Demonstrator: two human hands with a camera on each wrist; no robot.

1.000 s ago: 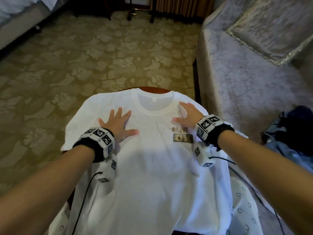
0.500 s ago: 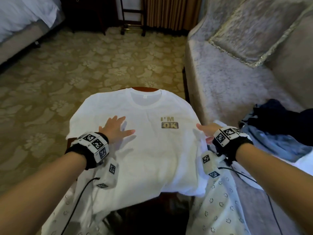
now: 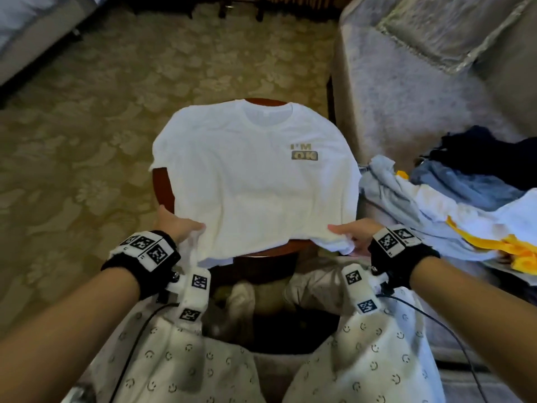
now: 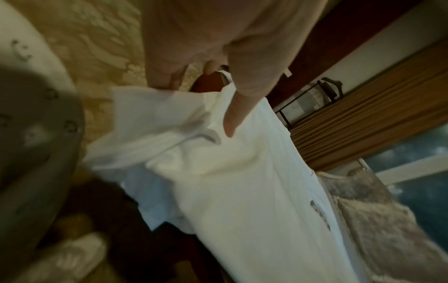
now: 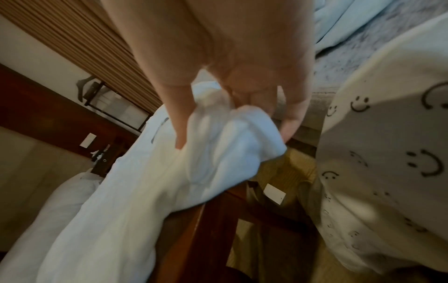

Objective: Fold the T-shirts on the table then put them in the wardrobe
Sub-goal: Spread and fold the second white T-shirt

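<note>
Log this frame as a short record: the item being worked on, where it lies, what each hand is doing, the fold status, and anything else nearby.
item: white T-shirt, "I'M OK" print facing up
surface: round wooden table, shirt spread flat, collar away from the person
left hand: grips the shirt's near left hem corner
right hand: grips the shirt's near right hem corner, cloth bunched in the fingers
fold status: no fold visible yet
nearby: pile of clothes on the sofa to the right
wardrobe: not in view
</note>
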